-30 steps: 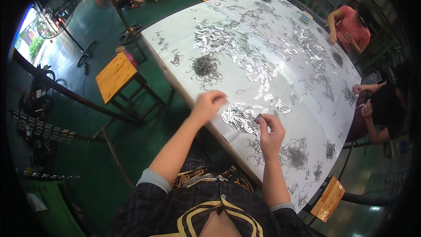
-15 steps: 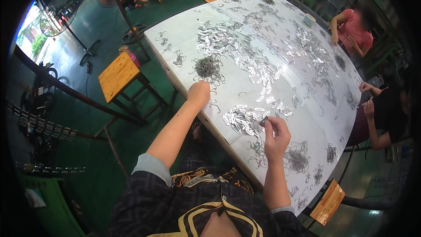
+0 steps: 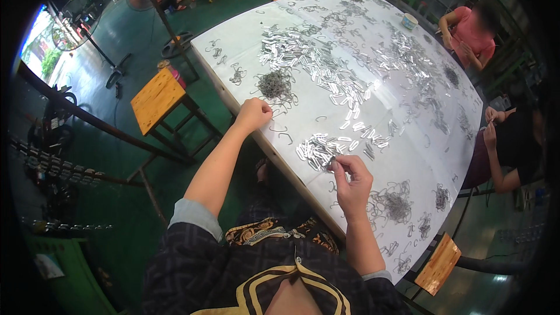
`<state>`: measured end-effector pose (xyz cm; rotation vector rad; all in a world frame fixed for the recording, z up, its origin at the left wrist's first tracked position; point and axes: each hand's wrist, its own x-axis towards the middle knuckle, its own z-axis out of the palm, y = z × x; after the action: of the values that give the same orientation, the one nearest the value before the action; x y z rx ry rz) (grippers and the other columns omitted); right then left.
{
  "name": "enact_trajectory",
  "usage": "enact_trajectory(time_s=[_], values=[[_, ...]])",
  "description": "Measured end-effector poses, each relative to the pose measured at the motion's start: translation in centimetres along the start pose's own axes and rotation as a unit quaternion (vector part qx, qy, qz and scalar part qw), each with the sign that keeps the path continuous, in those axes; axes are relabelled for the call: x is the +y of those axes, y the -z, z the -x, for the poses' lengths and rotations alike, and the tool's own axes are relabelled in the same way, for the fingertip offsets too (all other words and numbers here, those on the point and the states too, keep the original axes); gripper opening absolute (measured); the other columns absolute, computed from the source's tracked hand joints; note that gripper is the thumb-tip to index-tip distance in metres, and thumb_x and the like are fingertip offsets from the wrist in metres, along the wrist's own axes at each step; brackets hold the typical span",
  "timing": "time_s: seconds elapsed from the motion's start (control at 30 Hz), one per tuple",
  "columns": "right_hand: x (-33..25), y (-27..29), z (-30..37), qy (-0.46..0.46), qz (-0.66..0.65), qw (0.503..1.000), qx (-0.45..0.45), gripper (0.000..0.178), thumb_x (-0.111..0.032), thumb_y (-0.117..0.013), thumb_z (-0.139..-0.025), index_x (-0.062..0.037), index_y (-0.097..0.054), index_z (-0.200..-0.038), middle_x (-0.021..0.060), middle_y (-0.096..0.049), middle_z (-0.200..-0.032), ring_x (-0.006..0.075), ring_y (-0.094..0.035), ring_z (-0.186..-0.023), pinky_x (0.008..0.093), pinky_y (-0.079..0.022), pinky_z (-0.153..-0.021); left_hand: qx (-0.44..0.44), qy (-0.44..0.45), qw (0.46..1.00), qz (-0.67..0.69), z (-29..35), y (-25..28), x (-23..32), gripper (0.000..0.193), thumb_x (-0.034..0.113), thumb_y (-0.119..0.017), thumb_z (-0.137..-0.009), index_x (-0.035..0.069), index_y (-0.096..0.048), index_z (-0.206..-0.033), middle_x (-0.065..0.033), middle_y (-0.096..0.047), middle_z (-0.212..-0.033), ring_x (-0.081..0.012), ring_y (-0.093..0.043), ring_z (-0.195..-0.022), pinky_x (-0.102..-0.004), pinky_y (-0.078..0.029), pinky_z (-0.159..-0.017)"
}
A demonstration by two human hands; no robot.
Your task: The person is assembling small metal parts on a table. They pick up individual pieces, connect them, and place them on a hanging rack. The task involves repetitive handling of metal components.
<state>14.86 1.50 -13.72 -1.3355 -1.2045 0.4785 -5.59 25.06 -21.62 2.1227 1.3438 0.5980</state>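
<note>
My left hand (image 3: 255, 114) is closed over the near left edge of the table, beside a dark tangle of bent wire hooks (image 3: 274, 86); what it holds, if anything, is hidden. My right hand (image 3: 353, 184) is closed in a pinch, thumb against fingers, at the near side of a small heap of shiny oblong metal pieces (image 3: 314, 150). A small dark bit shows at its fingertips, too small to name. A few loose wire hooks (image 3: 282, 134) lie between the hands. Right of my right hand lies another tangle of wire hooks (image 3: 398, 206).
More oblong metal pieces (image 3: 335, 79) spread over the white table (image 3: 402, 140). A tub (image 3: 409, 21) stands at the far side. Two people (image 3: 473, 35) work along the right edge. Wooden stools (image 3: 157, 100) stand left and at lower right (image 3: 437, 265); a fan stands far left.
My left hand has moved left and slightly away from me. My right hand has shifted left along the heap. The nearer person at the right has brought both hands together.
</note>
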Motion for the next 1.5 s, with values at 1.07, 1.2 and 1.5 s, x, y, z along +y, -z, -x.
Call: enact_trajectory(time_s=[1.07, 1.2, 1.5], values=[[-2.5, -3.6, 3.6, 0.025, 0.064, 0.992, -0.101, 0.011, 0.001, -0.069, -0.079, -0.0014, -0.067, -0.090, 0.0117, -0.065, -0.079, 0.0260, -0.064, -0.066, 0.0323, -0.050, -0.057, 0.109, -0.206, 0.917, 0.324, 17.1, -0.2, 11.2, 0.012, -0.008, -0.064, -0.077, -0.001, -0.058, -0.084, -0.0093, -0.057, -0.083, -0.0177, -0.054, -0.075, -0.0278, -0.043, -0.066], [-2.1, -3.8, 4.4, 0.015, 0.054, 0.992, -0.114, 0.013, 0.001, -0.069, -0.079, -0.0021, -0.067, -0.091, 0.0113, -0.065, -0.081, 0.0271, -0.065, -0.068, 0.0330, -0.051, -0.059, 0.113, -0.206, 0.908, 0.347, 18.1, -1.2, 10.7, 0.016, -0.010, -0.062, -0.078, -0.001, -0.056, -0.089, -0.0131, -0.059, -0.092, -0.0206, -0.057, -0.085, -0.0300, -0.046, -0.075], [0.1, -1.9, 3.9, 0.034, 0.097, 0.989, -0.104, 0.010, -0.004, -0.070, -0.079, -0.0032, -0.068, -0.088, 0.0111, -0.066, -0.082, 0.0259, -0.065, -0.072, 0.0341, -0.051, -0.064, 0.080, -0.185, 0.888, 0.414, 18.9, -1.7, 9.8, 0.016, -0.013, -0.057, -0.081, -0.001, -0.055, -0.091, -0.0163, -0.061, -0.099, -0.0220, -0.058, -0.091, -0.0319, -0.047, -0.081]])
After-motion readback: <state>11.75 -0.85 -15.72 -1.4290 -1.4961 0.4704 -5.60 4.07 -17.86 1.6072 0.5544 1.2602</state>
